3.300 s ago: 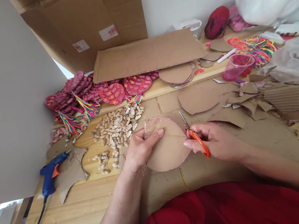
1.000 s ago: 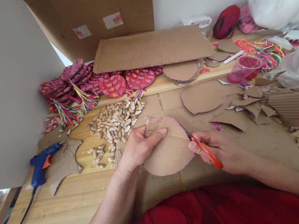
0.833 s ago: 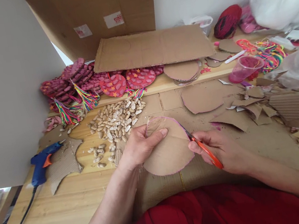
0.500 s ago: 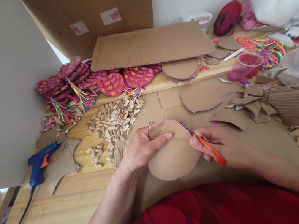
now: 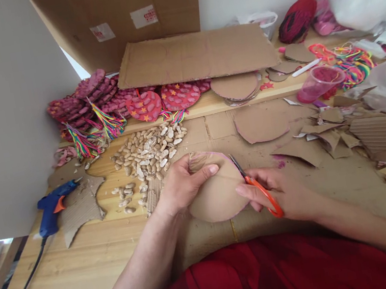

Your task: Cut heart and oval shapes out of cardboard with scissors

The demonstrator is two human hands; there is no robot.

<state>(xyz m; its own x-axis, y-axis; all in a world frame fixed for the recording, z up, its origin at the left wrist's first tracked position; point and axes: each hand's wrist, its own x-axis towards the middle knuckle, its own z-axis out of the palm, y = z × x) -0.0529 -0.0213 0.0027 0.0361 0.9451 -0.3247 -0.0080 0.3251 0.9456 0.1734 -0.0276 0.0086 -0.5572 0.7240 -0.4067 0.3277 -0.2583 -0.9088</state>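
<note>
A rounded cardboard disc with a purple line along its edge is pinched in my left hand, thumb on top. My right hand grips orange-handled scissors, whose dark blades lie at the disc's right edge, pointing up and away from me. Whether the blades are parted is hard to tell. A cardboard sheet lies beneath both hands. Just beyond the disc is another cut cardboard piece, and a pointed offcut rests to the right.
Peanut shells are heaped left of centre. A blue glue gun lies at far left on cardboard. Decorated red discs with tassels line the back under a cardboard panel. At right are cardboard scraps and a pink plastic cup.
The disc has shifted slightly up and left in view, turned a little. My right hand and the scissors have moved a bit leftward along its edge. The whole view has shifted slightly.
</note>
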